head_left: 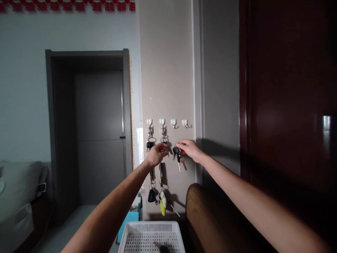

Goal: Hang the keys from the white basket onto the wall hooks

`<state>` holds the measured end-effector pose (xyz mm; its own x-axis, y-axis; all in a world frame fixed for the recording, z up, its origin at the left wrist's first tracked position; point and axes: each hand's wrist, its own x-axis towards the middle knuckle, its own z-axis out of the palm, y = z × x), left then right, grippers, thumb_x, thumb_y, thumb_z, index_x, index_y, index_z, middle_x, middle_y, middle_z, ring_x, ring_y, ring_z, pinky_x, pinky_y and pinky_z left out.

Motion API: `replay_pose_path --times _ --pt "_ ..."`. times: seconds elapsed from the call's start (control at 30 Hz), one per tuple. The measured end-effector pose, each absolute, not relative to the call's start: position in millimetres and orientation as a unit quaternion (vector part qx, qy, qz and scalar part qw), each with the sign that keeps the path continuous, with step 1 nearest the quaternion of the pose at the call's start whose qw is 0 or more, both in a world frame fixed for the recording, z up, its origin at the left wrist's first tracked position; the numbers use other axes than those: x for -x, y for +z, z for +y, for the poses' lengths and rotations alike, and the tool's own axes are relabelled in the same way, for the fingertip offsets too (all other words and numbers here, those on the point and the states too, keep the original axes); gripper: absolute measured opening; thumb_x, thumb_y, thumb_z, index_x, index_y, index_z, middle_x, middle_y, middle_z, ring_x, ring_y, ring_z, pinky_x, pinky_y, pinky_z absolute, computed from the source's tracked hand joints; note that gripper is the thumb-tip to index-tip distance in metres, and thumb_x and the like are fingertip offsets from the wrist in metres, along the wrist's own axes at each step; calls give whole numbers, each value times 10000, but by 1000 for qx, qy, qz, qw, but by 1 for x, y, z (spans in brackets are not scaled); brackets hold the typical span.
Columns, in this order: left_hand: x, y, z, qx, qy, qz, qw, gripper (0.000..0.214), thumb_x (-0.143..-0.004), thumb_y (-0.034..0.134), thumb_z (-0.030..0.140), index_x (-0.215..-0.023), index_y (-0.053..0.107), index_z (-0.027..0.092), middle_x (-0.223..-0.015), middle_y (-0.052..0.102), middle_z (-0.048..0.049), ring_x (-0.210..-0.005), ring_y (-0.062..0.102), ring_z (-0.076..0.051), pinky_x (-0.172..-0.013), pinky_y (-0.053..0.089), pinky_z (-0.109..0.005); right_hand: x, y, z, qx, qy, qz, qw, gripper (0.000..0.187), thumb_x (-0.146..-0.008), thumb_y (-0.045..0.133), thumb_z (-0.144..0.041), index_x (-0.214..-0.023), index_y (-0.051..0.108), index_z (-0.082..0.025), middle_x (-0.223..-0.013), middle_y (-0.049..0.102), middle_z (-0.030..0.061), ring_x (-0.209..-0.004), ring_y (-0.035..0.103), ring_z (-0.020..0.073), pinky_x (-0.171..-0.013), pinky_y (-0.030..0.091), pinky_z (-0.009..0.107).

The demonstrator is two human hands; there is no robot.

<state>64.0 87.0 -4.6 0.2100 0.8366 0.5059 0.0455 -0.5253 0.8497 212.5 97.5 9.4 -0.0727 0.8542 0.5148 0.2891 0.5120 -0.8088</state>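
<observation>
Black-headed key (176,150) on its small ring hangs just under a row of white hooks, pinched between thumb & fingertips of our right hand (190,149), blade dangling free below. Our left hand (157,155), just beside it, is curled round the strap of the long bunch (162,202) that hangs from the 2nd hook (162,122), fingers closed on it as far as we can tell. Our judgement: the pinch is best kept on the key's head w/ the ring turned up and in view, while the left holds the strap aside so the two sets don't tangle; small, slow moves, as the light is poor. The 3rd hook (173,122) & 4th hook (185,123) sit right above our right hand; the 1st hook (149,122) carries another bunch (150,144). The surface is a plain beige wall (168,70), vertical; below it are a white perforated basket (126,235) and, near that, a brown rounded armrest (200,207). The room is dim: grey door (100,140) at left, dark wood panel (284,105) at right, grey-covered sofa (18,186) far left.
</observation>
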Motion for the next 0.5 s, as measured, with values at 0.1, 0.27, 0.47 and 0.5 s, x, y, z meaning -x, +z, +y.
replay_pose_path --times 0.1,0.27,0.47,0.5 --pt "-65 -2 88 -702 530 360 311 237 -538 489 64 -769 499 112 -629 488 16 -473 391 -27 -448 304 -159 -223 39 107 464 26 -727 505 125 -554 507 -268 -542 543 -148 -458 489 -31 -454 422 75 -452 308 195" --pt "-63 -3 85 -705 509 415 266 239 -551 466 62 -781 510 109 -680 509 -7 -467 397 -28 -430 317 -153 -226 68 127 487 -54 -722 488 156 -569 491 -275 -599 586 -155 -501 542 -13 -476 470 78 -461 332 178" --pt "-65 2 99 -719 509 412 235 257 -558 454 73 -806 511 109 -704 526 -22 -492 443 -43 -449 354 -157 -212 80 145 534 -28 -668 518 186 -577 480 -249 -673 609 -157 -498 560 4 -447 486 77 -418 332 158" --pt "-66 4 102 -721 509 411 229 264 -555 455 69 -810 513 110 -709 530 -25 -497 449 -45 -458 361 -159 -210 81 147 546 -33 -660 516 186 -577 480 -247 -675 611 -158 -505 566 8 -450 489 79 -417 332 159"
